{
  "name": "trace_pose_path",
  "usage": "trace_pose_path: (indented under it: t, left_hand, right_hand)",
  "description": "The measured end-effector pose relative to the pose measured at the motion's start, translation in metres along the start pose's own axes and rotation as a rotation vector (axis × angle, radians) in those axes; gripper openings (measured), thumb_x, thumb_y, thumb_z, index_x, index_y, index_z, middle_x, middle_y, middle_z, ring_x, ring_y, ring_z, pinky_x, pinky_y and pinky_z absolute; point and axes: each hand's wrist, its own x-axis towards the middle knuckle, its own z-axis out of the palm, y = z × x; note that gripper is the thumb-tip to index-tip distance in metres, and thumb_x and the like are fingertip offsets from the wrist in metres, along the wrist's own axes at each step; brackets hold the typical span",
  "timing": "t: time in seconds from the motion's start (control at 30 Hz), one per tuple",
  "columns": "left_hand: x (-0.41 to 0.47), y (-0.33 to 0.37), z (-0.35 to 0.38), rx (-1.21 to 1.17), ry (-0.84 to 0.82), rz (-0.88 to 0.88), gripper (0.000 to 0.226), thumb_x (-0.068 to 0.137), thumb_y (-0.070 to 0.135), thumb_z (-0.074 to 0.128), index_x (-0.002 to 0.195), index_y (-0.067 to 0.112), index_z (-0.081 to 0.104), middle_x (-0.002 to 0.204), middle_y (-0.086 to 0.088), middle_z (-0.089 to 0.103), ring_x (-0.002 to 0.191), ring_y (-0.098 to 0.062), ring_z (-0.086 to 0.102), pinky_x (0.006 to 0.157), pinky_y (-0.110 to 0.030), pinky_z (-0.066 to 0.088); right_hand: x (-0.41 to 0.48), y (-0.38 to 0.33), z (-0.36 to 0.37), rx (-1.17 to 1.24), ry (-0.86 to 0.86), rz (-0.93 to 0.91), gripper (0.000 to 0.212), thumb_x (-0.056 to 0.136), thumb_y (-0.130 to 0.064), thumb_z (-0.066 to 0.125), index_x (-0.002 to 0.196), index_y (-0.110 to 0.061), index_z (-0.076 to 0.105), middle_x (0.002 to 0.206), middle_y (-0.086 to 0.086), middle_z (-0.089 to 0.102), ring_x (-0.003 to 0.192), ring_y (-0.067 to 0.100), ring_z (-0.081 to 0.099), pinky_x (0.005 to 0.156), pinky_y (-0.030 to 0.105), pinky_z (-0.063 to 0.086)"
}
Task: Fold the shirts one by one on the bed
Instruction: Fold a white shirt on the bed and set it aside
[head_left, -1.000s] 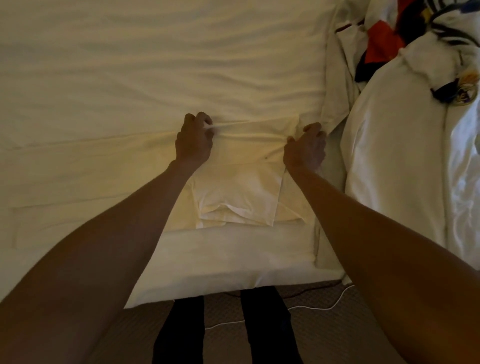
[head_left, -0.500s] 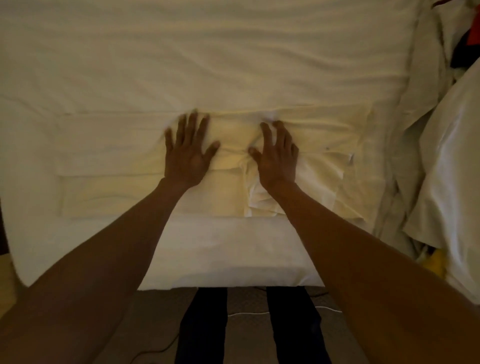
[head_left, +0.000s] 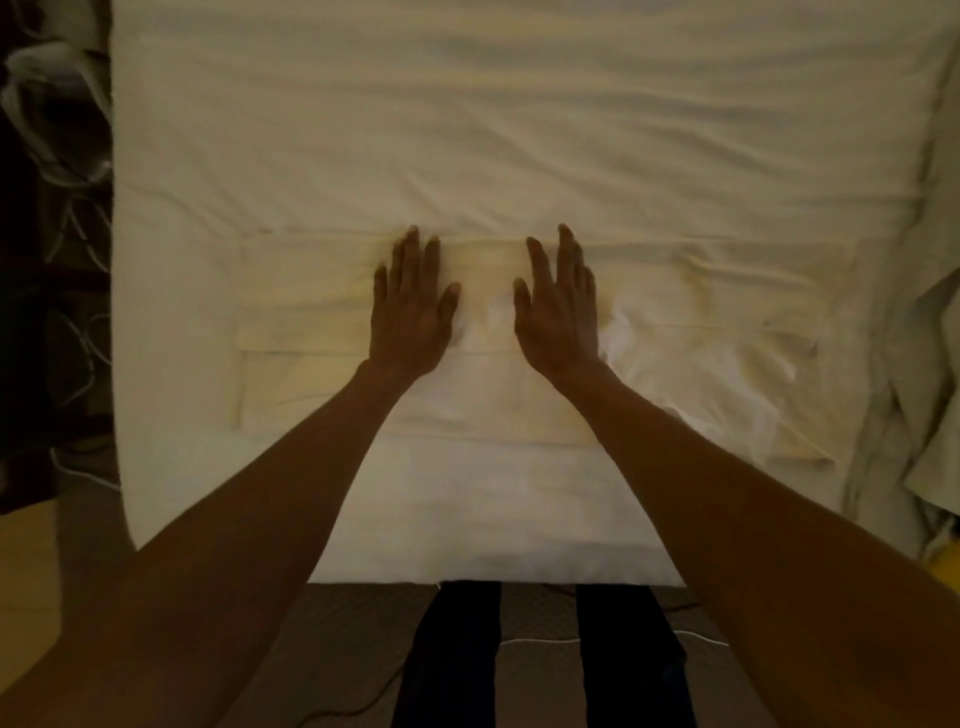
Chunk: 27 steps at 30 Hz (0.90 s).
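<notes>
My left hand (head_left: 410, 306) and right hand (head_left: 558, 306) lie spread flat, side by side, mid-shirt (head_left: 311, 317) on the bed's (head_left: 467, 130) near side; I judge I'm smoothing this fold, and next must bring one end across.

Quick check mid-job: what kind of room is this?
Probably a bedroom: a white-sheeted bed, a part-folded shirt on it under the left hand and right hand, and crumpled bedding at its right edge.
</notes>
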Motion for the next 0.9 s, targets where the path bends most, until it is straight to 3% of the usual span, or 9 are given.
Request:
trace_pose_path:
  t: [0.07,0.2,0.4,0.5,0.63,0.7,0.77,0.9]
  left_hand:
    - [-0.001,-0.028,0.001,0.058,-0.019,0.008,0.068,0.104,0.056,0.022,0.161,0.021,0.007,0.168,-0.005,0.003,0.155,-0.022,0.003,0.124,-0.049,0.006]
    - [-0.002,-0.081,-0.007,0.156,0.038,0.041,0.068,0.103,0.061,0.023,0.160,0.027,0.008,0.168,-0.001,0.006,0.155,-0.020,0.005,0.124,-0.046,0.006]
    - [-0.002,-0.143,-0.023,0.138,0.099,-0.194,0.066,0.102,0.065,0.017,0.160,0.034,0.007,0.168,-0.002,0.004,0.154,-0.025,0.005,0.121,-0.055,0.004]
    - [-0.002,-0.152,-0.028,0.109,0.089,-0.276,0.068,0.100,0.066,0.013,0.160,0.034,0.004,0.168,-0.003,0.002,0.154,-0.027,0.004,0.121,-0.058,0.005]
    - [-0.004,-0.123,-0.034,0.112,0.143,-0.307,0.069,0.103,0.059,0.015,0.160,0.022,0.015,0.166,-0.013,0.011,0.153,-0.033,0.011,0.120,-0.058,0.009]
    - [-0.010,-0.089,-0.034,0.055,0.181,-0.237,0.065,0.105,0.052,0.025,0.158,0.015,0.024,0.164,-0.016,0.018,0.152,-0.034,0.016,0.120,-0.055,0.011]
    - [-0.020,-0.045,-0.033,-0.079,0.212,-0.098,0.058,0.105,0.042,0.036,0.152,0.008,0.038,0.159,-0.019,0.032,0.148,-0.036,0.028,0.119,-0.053,0.022]
    - [-0.040,0.062,-0.029,-0.278,0.238,0.185,0.041,0.100,0.028,0.049,0.137,0.010,0.055,0.143,-0.012,0.051,0.129,-0.030,0.050,0.101,-0.043,0.042]
  right_hand:
    - [0.007,-0.018,0.026,-0.038,-0.107,0.066,0.057,0.104,-0.045,0.031,0.155,-0.023,0.022,0.164,0.014,0.003,0.151,0.033,0.008,0.120,0.050,0.013]
    - [0.009,-0.024,0.057,-0.128,-0.095,0.139,0.064,0.102,-0.055,0.025,0.157,-0.027,0.013,0.165,0.013,-0.002,0.152,0.031,0.001,0.121,0.054,0.005]
    - [0.010,-0.016,0.065,-0.179,-0.104,0.122,0.067,0.100,-0.061,0.020,0.158,-0.030,0.004,0.165,0.010,-0.005,0.152,0.029,-0.004,0.121,0.055,0.002]
    - [0.011,-0.017,0.062,-0.176,-0.146,0.121,0.070,0.099,-0.061,0.021,0.158,-0.028,0.001,0.165,0.012,-0.008,0.152,0.030,-0.007,0.120,0.056,0.000]
    - [0.017,-0.028,0.046,-0.117,-0.253,0.148,0.073,0.100,-0.062,0.023,0.158,-0.023,0.003,0.164,0.014,-0.013,0.151,0.031,-0.011,0.119,0.056,-0.005]
    - [0.018,-0.030,0.029,0.027,-0.236,0.153,0.065,0.102,-0.057,0.025,0.155,-0.020,0.022,0.165,0.013,-0.001,0.152,0.029,-0.002,0.121,0.053,0.002]
    - [0.013,-0.025,0.007,0.204,-0.118,0.125,0.051,0.104,-0.049,0.030,0.141,-0.017,0.046,0.162,0.012,0.021,0.150,0.025,0.017,0.120,0.044,0.016]
    - [-0.021,0.024,-0.045,0.305,0.091,0.057,0.030,0.106,-0.035,0.037,0.114,-0.017,0.059,0.128,0.002,0.057,0.119,0.019,0.050,0.102,0.034,0.040]
